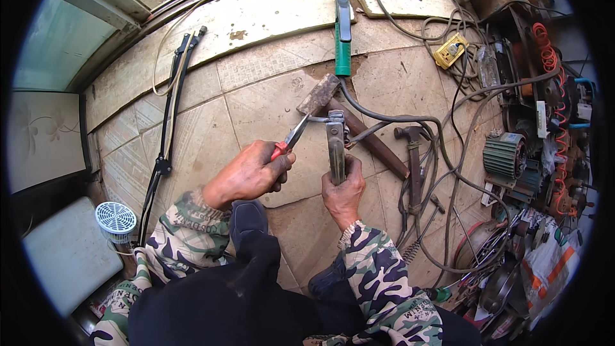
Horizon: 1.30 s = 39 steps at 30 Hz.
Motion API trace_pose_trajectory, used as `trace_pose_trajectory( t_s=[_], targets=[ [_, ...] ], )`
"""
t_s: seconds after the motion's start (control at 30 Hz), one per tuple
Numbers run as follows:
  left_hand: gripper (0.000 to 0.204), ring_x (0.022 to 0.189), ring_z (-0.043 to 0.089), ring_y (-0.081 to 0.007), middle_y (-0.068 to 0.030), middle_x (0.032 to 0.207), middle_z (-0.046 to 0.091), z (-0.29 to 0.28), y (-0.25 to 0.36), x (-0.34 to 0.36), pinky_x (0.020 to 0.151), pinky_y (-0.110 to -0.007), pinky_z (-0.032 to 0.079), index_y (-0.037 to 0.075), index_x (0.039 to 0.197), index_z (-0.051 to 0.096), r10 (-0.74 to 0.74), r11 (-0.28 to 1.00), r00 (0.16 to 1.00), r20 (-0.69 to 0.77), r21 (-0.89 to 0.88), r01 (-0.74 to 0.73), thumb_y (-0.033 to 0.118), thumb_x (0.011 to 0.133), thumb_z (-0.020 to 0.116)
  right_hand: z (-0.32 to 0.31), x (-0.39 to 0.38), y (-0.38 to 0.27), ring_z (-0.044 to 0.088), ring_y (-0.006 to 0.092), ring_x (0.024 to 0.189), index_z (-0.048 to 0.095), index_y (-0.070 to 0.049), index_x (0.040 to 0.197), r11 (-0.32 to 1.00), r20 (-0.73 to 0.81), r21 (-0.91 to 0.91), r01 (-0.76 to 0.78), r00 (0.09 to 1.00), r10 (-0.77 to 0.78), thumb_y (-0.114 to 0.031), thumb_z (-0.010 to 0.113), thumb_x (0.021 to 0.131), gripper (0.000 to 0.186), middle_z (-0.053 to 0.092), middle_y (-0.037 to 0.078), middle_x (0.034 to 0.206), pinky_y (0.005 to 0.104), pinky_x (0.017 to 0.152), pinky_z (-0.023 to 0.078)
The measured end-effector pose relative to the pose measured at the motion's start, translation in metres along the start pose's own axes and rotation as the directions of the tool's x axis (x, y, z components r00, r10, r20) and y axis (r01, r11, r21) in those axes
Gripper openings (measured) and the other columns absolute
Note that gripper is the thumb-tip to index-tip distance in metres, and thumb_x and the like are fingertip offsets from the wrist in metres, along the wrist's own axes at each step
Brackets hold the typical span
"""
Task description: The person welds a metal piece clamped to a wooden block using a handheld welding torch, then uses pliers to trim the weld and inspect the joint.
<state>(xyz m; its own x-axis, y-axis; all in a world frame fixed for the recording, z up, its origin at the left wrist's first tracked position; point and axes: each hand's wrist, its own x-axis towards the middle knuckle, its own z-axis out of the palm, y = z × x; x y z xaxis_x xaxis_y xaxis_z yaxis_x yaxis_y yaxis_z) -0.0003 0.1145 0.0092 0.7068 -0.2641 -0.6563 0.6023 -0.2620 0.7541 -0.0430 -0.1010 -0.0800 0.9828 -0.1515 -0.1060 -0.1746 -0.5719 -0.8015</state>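
Observation:
My left hand [251, 173] is closed round the red handle of long-nose pliers [295, 136]. Their tapered metal tip meets a short thin metal piece sticking out from the top of a worn grey metal clamp [336, 148]. My right hand [344, 193] grips this clamp upright from below, and a dark cable seems to run from its side. Just beyond and beneath it lies a sledgehammer, its rusty block head [319, 94] at the upper left and its brown handle [380, 148] slanting to the lower right. What exactly the plier tip pinches is too small to tell.
A green-handled welding electrode holder [343, 45] lies ahead on the tiles. To the right are a claw hammer [414, 166], tangled cables [442, 125], a yellow socket box [450, 51] and a finned motor housing [504, 157]. On the left, a folded black stand [168, 122] lies near a white basket-like object [116, 219].

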Motion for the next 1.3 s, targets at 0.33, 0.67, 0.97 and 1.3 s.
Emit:
trace_pose_trajectory(
  t_s=[0.33,0.67,0.97,1.3],
  targets=[
    [0.038,0.061,0.063,-0.0133,-0.0077,0.076,0.067,-0.003,0.0,-0.002,0.057,-0.03,0.051,-0.004,0.091,0.061,-0.019,1.0,0.999,0.05,-0.024,0.02,0.032,0.103,0.056,0.001,0.001,0.005,0.068,0.0391,0.088,0.054,0.004,0.115,0.999,-0.004,-0.004,0.037,0.999,-0.037,-0.005,0.073,0.073,0.047,0.066,0.023,0.099,0.0434,0.08,0.054],
    [0.032,0.082,0.066,-0.0316,-0.0202,0.093,0.069,0.027,-0.035,0.011,0.073,-0.04,0.052,-0.007,0.118,0.058,0.331,0.907,0.924,-0.19,0.334,-0.256,0.021,0.101,0.059,-0.001,0.004,-0.013,0.069,0.0333,0.078,0.059,0.005,0.105,0.989,0.06,0.067,-0.135,0.99,0.131,-0.01,0.071,0.08,0.032,0.067,0.02,0.085,0.0402,0.075,0.054],
    [0.046,0.102,0.061,-0.0428,-0.028,0.112,0.062,0.042,-0.058,0.036,0.089,-0.045,0.05,-0.007,0.137,0.045,0.553,0.786,0.727,-0.407,0.544,-0.293,0.005,0.096,0.061,0.002,0.01,-0.001,0.061,0.0193,0.069,0.061,0.005,0.094,0.904,0.143,0.329,-0.274,0.96,0.239,-0.01,0.069,0.082,0.021,0.064,0.012,0.074,0.0352,0.066,0.05],
    [0.049,0.102,0.062,-0.0444,-0.0293,0.113,0.061,0.041,-0.053,0.051,0.089,-0.046,0.051,-0.007,0.14,0.043,0.579,0.771,0.696,-0.426,0.564,-0.296,0.005,0.096,0.06,-0.002,0.009,-0.004,0.061,0.0192,0.071,0.062,0.005,0.1,0.917,0.164,0.296,-0.266,0.96,0.226,-0.01,0.069,0.083,0.024,0.064,0.012,0.077,0.0346,0.069,0.051]
  ],
)
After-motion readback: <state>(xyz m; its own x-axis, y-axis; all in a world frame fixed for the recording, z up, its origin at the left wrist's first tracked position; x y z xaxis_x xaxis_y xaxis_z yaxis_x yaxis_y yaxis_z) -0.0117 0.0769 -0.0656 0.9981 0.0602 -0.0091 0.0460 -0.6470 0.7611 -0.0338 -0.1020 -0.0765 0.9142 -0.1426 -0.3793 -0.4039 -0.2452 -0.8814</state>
